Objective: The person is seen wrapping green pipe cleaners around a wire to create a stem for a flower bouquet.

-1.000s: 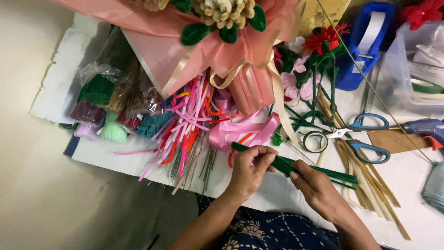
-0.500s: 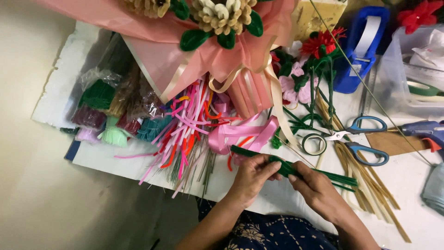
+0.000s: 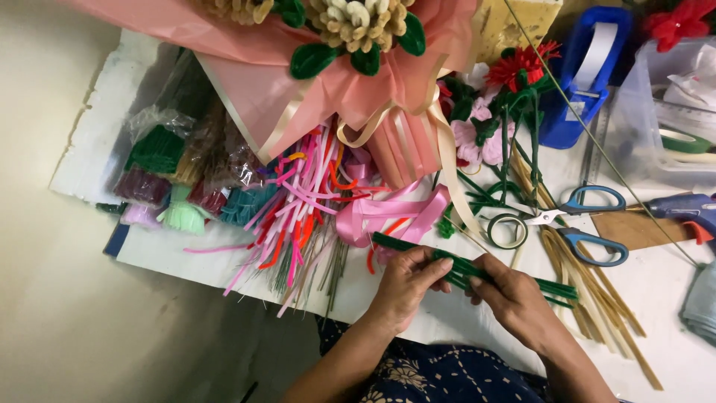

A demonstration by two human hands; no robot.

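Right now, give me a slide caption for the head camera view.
Both hands, left hand and right hand, hold green pipe cleaners beside blue scissors.

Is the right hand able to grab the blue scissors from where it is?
Probably yes. The scissors lie open on the table just beyond the right hand, nothing covering them. But that hand now holds green pipe cleaners.
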